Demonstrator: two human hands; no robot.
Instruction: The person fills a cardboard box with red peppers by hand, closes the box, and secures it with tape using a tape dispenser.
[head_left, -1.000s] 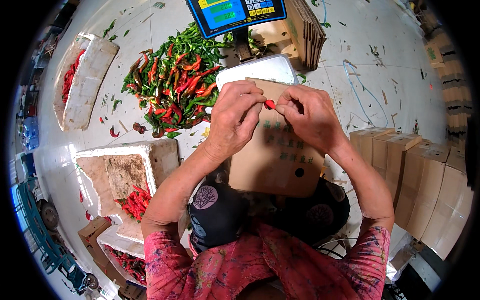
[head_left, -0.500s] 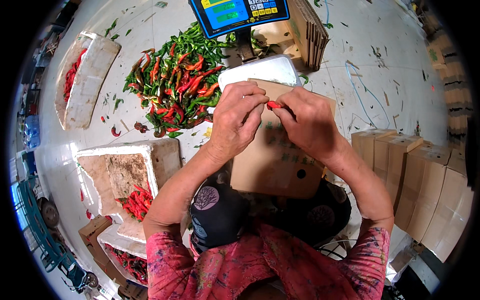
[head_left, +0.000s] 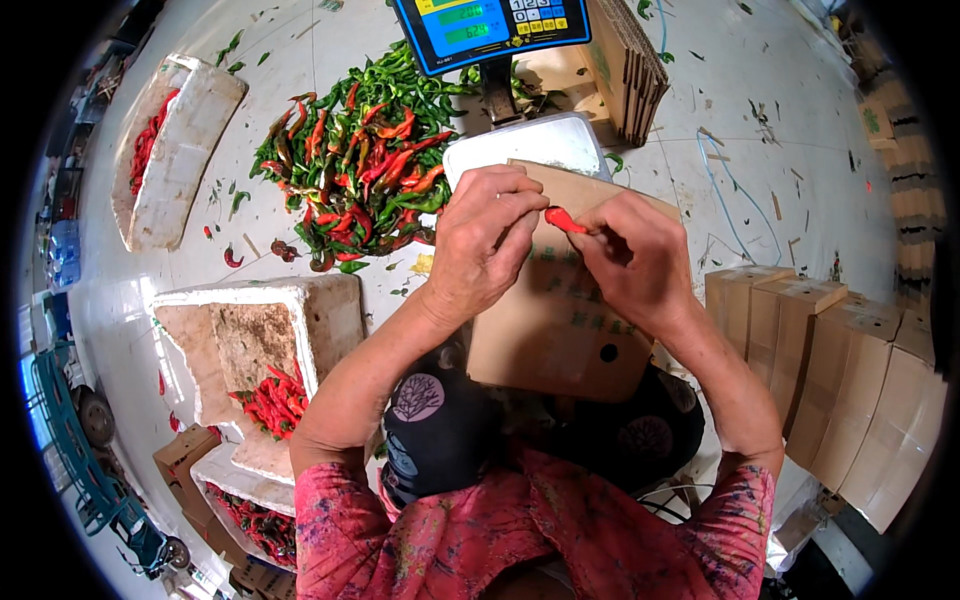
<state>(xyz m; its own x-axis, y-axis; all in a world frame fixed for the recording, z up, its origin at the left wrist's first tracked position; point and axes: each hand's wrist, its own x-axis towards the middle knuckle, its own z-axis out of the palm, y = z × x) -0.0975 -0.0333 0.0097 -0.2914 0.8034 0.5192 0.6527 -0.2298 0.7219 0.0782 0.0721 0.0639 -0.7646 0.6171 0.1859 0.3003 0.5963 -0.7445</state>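
Note:
A small red chili pepper [head_left: 564, 220] spans the gap between my hands, above an upright cardboard carton. My right hand [head_left: 640, 255] pinches its lower right end between thumb and fingers. At the pepper's upper left end, my left hand [head_left: 485, 235] is closed with its fingertips pressed together; anything inside them is hidden. The brown carton [head_left: 560, 350] rises between my knees, its printed side partly covered by my hands. Just beyond it is the pale pan [head_left: 530, 145] of a digital scale [head_left: 490, 35].
A heap of red and green peppers [head_left: 360, 180] lies left of the scale. Foam boxes [head_left: 340, 310] with red peppers stand at the left. Flattened cardboard [head_left: 630, 80] leans beyond the scale. Taped cartons [head_left: 850, 370] line the right side, and a blue cord [head_left: 735, 190] trails over the floor.
My right hand has shifted slightly right and down, and more of the red chili pepper shows between my hands. My left hand keeps nearly the same pose.

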